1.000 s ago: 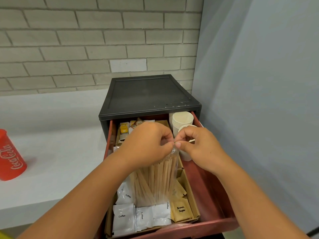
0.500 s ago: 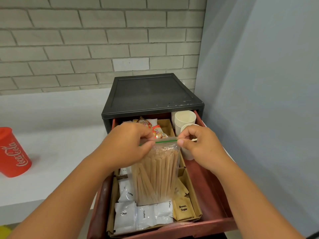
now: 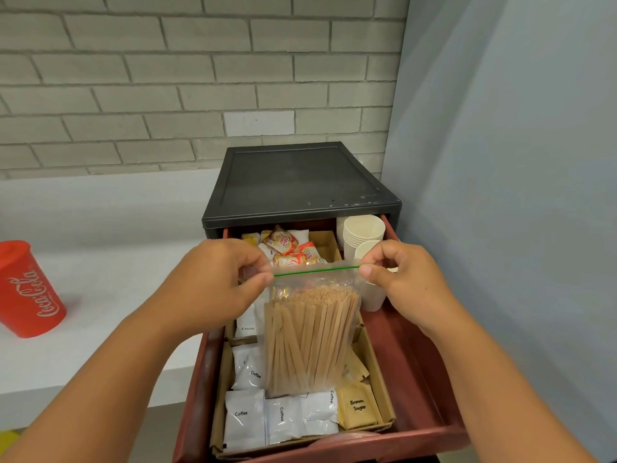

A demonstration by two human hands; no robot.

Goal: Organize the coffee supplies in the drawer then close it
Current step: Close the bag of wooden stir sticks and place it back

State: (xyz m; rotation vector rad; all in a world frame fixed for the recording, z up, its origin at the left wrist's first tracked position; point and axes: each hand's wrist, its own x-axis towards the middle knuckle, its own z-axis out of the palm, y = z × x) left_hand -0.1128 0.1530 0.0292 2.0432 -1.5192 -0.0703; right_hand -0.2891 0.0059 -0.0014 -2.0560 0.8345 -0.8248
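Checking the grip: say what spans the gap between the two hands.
Head view: the green zip seal of the stirrer bag runs between the left hand and right hand.

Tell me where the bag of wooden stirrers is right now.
In the head view, the bag of wooden stirrers hangs mid-frame over the open drawer, its top corners pinched by the left hand and right hand.

Stirrer bag (image 3: 310, 339) above open drawer (image 3: 417, 372); cups (image 3: 364, 228) in back-right corner; sachets (image 3: 280, 419) at front; tumbler (image 3: 26, 292) on counter (image 3: 110, 295) left.
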